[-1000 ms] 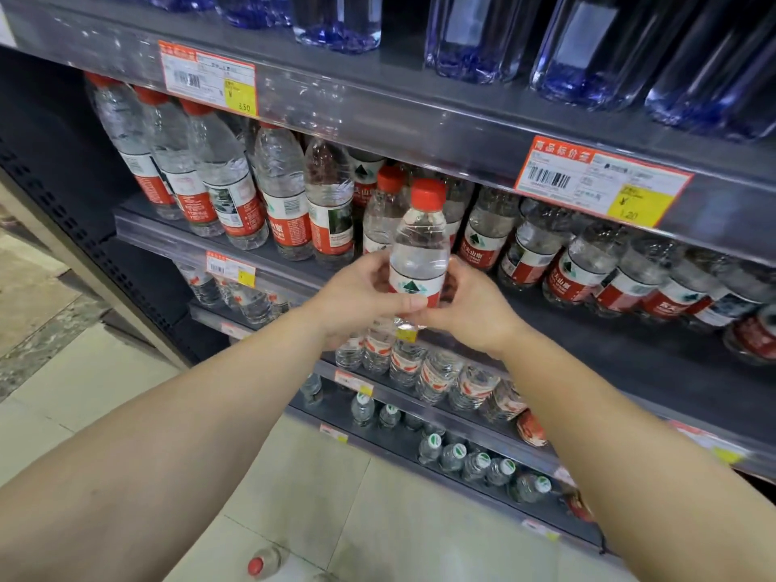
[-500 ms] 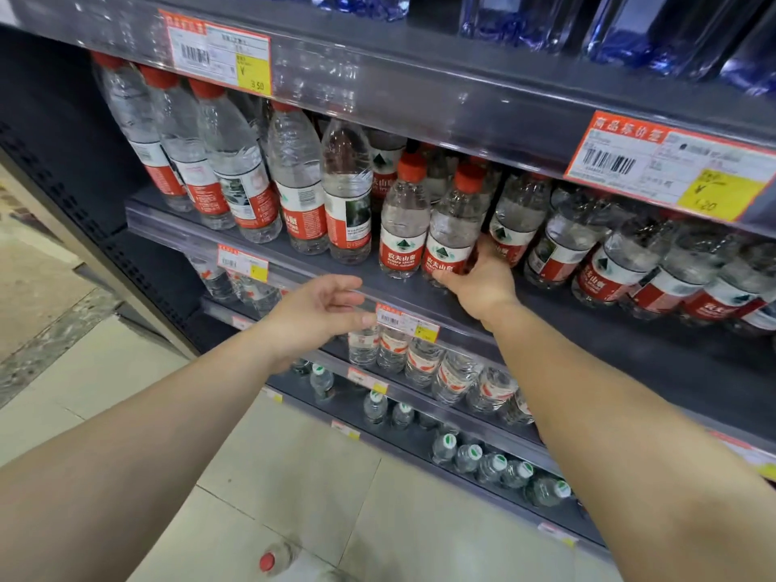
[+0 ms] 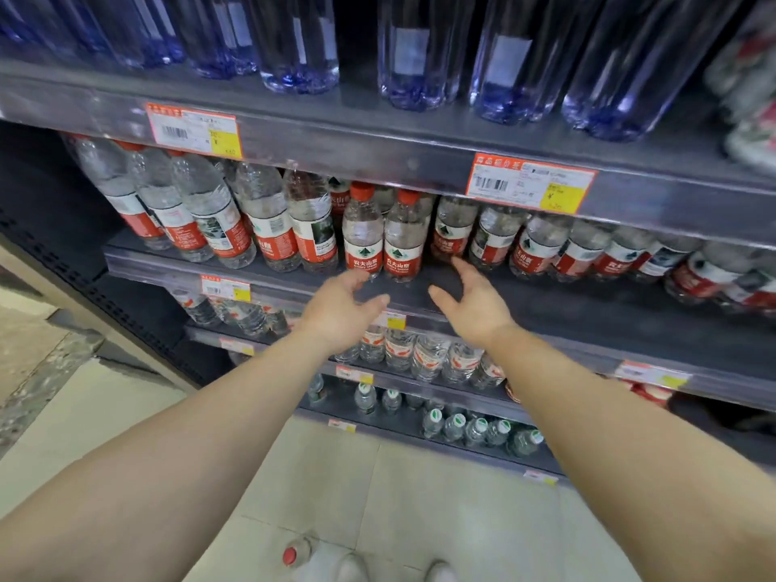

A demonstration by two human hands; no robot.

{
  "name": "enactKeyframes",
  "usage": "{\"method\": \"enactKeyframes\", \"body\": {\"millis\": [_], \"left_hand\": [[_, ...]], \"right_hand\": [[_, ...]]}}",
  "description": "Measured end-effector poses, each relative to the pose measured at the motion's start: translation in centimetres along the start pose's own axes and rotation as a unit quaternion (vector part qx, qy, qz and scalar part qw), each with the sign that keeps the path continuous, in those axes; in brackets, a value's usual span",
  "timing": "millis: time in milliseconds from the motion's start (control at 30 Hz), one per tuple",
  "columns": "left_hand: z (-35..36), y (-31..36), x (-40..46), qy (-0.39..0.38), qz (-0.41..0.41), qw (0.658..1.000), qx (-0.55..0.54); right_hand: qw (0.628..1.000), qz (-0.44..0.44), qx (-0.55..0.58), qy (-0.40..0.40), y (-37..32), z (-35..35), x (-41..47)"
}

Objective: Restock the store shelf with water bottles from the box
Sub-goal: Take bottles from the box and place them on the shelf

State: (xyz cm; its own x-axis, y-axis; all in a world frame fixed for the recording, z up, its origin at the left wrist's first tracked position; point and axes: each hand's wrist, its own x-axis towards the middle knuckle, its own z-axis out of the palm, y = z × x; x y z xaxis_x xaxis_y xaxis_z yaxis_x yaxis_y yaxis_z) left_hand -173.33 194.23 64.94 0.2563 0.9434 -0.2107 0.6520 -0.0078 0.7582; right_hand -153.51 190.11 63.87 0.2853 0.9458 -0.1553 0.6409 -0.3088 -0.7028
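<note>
Both hands are hanging empty in front of the middle shelf: the left hand (image 3: 342, 310) is spreading its fingers loosely, thumb out to the right, gripping nothing; the right hand (image 3: 472, 302) is likewise lying slack and unclenched, fingers pointing up toward the bottles, not touching any. Just beyond the fingertips, two small water bottles are standing upright side by side near the shelf front: the left red-capped bottle (image 3: 363, 233) and the right red-capped bottle (image 3: 403, 237), both holding clear water and both wearing red-and-white labels. They are sitting on the dark grey middle shelf (image 3: 588, 312), apart from both hands. To their left, a row of taller bottles (image 3: 218, 216) with red labels is leaning slightly in the wide-angle view; to their right, a row of small bottles (image 3: 546, 245) of the same kind is running toward the far right, set further back on the shelf. Above, the top shelf (image 3: 378, 140) is carrying blue-tinted clear bottles (image 3: 420, 52), only the lower bodies showing. Orange-and-yellow price tags (image 3: 531, 182) are sitting on the shelf edges. Below, a lower shelf is holding more red-labelled bottles (image 3: 424, 354), and the lowest is showing green-capped bottles (image 3: 478, 428), seen from above. On the pale tile floor (image 3: 126, 413), near the person's feet, a single bottle with a red cap (image 3: 294, 554) is lying close to the bottom edge; whether it is resting in a box I cannot tell.
</note>
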Motion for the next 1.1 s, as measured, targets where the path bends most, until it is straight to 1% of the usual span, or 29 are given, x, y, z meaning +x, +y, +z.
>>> {"method": "enactKeyframes", "body": {"millis": [67,133,233,333,467,633,700,767,867,967,1100], "left_hand": [[1.1,2.0,-0.9,0.003,0.037,0.994,0.105],[2.8,4.4,-2.2,-0.006,0.084,0.979,0.186],[6.4,8.2,-5.1,-0.023,0.154,0.953,0.260],[11.6,12.6,-8.8,-0.040,0.220,0.924,0.311],[21.5,19.9,-16.0,-0.068,0.308,0.885,0.343],[36.2,30.2,-28.1,-0.143,0.425,0.819,0.359],[41.4,34.0,-32.6,-0.151,0.477,0.788,0.359],[46.1,37.5,-36.7,-0.166,0.511,0.767,0.351],[52.4,42.0,-41.7,-0.195,0.543,0.739,0.348],[58.7,45.8,-44.9,-0.207,0.571,0.712,0.351],[67.7,50.9,-46.5,-0.237,0.590,0.685,0.357]], "right_hand": [[0.999,0.002,-0.034,0.003,1.1,-2.2,-2.5],[0.997,0.014,-0.071,0.012,2.7,-4.6,-4.9],[0.990,0.044,-0.127,0.032,5.7,-9.0,-9.0],[0.984,0.068,-0.152,0.067,9.7,-14.1,-14.9],[0.967,0.130,-0.180,0.122,17.4,-22.0,-25.4],[0.925,0.275,-0.192,0.176,29.3,-32.4,-42.3],[0.908,0.317,-0.196,0.190,32.9,-36.0,-48.1],[0.892,0.350,-0.198,0.207,35.9,-39.0,-53.0],[0.859,0.394,-0.221,0.239,40.3,-42.2,-58.5],[0.830,0.430,-0.227,0.272,45.0,-44.9,-61.9],[0.810,0.462,-0.207,0.295,52.2,-49.5,-63.5]]}}
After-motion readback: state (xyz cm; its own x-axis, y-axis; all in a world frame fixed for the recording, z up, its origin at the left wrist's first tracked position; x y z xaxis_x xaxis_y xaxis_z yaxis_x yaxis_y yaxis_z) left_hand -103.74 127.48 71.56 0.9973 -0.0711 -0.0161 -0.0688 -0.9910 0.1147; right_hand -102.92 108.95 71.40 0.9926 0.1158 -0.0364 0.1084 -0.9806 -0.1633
